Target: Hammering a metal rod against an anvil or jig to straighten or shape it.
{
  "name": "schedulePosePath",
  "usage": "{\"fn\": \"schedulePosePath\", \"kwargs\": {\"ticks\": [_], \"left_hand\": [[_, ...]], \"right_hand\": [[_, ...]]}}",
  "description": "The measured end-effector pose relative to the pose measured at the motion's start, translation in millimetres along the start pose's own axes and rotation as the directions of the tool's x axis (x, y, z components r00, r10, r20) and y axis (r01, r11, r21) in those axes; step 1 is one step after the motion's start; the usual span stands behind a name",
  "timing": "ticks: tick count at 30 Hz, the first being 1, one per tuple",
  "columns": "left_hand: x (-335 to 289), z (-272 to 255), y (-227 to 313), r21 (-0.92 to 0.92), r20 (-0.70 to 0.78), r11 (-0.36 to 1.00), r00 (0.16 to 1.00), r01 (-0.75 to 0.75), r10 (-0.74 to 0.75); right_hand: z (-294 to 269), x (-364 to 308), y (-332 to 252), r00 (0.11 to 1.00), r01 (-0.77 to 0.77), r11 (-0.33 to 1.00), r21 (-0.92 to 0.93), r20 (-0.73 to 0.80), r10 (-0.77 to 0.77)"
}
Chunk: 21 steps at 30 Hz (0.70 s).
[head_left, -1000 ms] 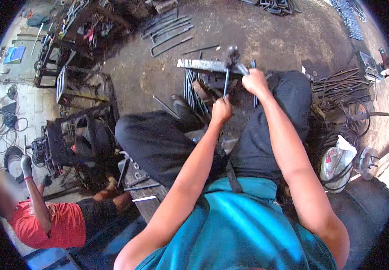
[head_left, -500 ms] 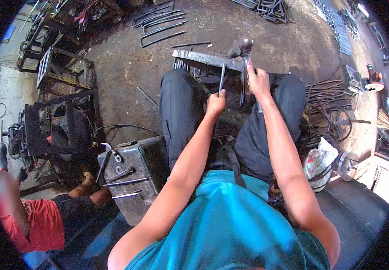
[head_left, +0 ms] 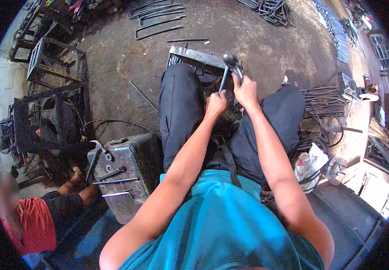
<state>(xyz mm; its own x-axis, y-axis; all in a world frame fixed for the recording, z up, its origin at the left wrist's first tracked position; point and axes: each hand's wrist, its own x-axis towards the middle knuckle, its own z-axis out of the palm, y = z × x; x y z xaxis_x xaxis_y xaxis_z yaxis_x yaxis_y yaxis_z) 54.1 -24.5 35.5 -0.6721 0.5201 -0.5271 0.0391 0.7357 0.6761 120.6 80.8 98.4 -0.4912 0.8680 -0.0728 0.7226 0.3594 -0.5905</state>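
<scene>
Between my knees, my left hand (head_left: 216,104) is closed round the lower end of a slim metal rod (head_left: 223,80), which points up and away from me. My right hand (head_left: 246,91) grips a hammer (head_left: 231,59) by its handle, the thumb lying along it. The rounded hammer head is close to the rod's far end; whether they touch I cannot tell. Just beyond my hands lies a thick, worn metal bar (head_left: 196,56) like an anvil, its right end partly hidden behind the hammer.
Bent rods (head_left: 158,30) lie on the floor ahead, with a loose rod (head_left: 143,96) by my left knee. On my left stands a black case (head_left: 131,175) bearing a claw hammer (head_left: 99,146) and a wrench (head_left: 113,172). Beyond it sits a person in red (head_left: 32,222). Rods (head_left: 322,96) are heaped at right.
My right hand has swung left, bringing the hammer head over near the rod's tip. My left hand keeps its grip on the rod. The whole view has shifted slightly.
</scene>
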Motion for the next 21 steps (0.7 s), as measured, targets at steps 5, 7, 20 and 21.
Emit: {"fn": "schedulePosePath", "kwargs": {"ticks": [5, 7, 20, 21], "left_hand": [[1.4, 4.6, -2.3, -0.027, -0.013, 0.999, 0.999, 0.045, -0.045], [1.5, 1.9, -5.3, -0.014, -0.012, 1.0, 1.0, 0.011, -0.011], [-7.4, 12.3, -4.9, -0.016, -0.014, 0.995, 0.995, -0.095, 0.095], [-7.4, 12.8, -3.7, -0.014, -0.03, 0.996, 0.995, -0.093, 0.092]], "right_hand": [[6.8, 20.3, 24.3, 0.996, -0.086, 0.994, -0.06, 0.009, 0.087], [11.2, 30.5, 29.8, 0.992, -0.124, 0.992, -0.014, 0.004, 0.124], [-74.0, 6.7, -27.5, 0.984, 0.171, 0.294, 0.94, -0.148, -0.098], [-70.6, 6.8, -27.0, 0.985, 0.174, 0.295, 0.939, -0.161, -0.068]]}}
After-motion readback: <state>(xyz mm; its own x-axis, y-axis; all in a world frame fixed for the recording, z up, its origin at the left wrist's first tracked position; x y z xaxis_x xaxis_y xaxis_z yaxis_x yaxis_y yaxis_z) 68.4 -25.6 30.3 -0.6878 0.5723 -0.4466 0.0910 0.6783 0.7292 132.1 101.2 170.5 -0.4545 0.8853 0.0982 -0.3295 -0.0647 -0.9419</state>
